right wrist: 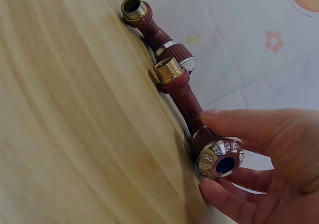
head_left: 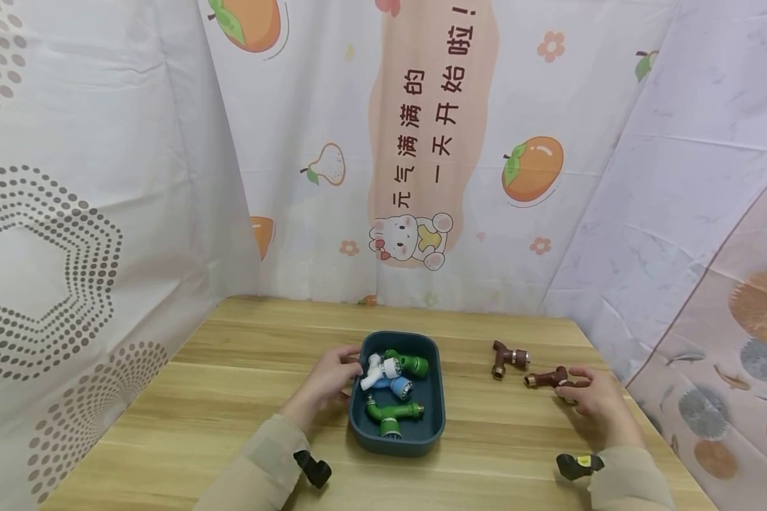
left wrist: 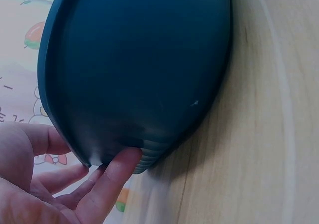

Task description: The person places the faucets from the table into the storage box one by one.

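Note:
My left hand [head_left: 328, 374] holds the left side of a dark teal plastic bin [head_left: 441, 397]. In the left wrist view the thumb lies on the bin's outer wall [left wrist: 134, 74] and other fingers are at its rim. Inside the bin are a white tap [head_left: 376, 370], a blue tap [head_left: 400, 387], a green tap [head_left: 415, 365] and another green tap [head_left: 396, 411]. At the right, my right hand [head_left: 601, 401] grips a brown tap [right wrist: 187, 102] around its silver-rimmed knob, with the brass threaded end free. A second brown tap [head_left: 510, 357] lies just beyond it.
The wooden table [head_left: 486, 440] carries the bin near its middle. Printed curtains [head_left: 332, 248] hang behind and along both sides of it. A black wrist strap mount [head_left: 313, 468] sits on the left sleeve, and another mount [head_left: 575, 466] is on the right.

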{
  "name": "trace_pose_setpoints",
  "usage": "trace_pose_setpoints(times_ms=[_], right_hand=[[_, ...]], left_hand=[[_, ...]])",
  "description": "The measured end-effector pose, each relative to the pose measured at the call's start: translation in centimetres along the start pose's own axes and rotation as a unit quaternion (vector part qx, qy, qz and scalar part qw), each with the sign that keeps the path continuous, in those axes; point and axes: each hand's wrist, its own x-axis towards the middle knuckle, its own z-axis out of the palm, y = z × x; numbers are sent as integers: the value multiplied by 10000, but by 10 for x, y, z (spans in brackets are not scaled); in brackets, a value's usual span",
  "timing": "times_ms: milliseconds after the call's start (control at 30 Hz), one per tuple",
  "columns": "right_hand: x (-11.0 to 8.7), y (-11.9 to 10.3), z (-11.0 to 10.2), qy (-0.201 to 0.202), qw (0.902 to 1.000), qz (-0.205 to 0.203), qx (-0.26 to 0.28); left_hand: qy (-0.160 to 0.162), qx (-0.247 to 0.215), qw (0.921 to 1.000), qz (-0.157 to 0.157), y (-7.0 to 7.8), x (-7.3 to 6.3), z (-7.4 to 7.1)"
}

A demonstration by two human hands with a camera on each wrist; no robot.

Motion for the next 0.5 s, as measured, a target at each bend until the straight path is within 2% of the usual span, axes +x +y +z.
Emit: trace_pose_setpoints(times_ms=[233, 500], right_hand=[[2, 0, 3, 1, 9998, -177, 133], [3, 0, 3, 27, 9998, -199, 26]], left_hand=[[-32, -69, 10000, 51, 1, 1, 0], [-72, -100, 9999, 3, 0, 2, -1]])
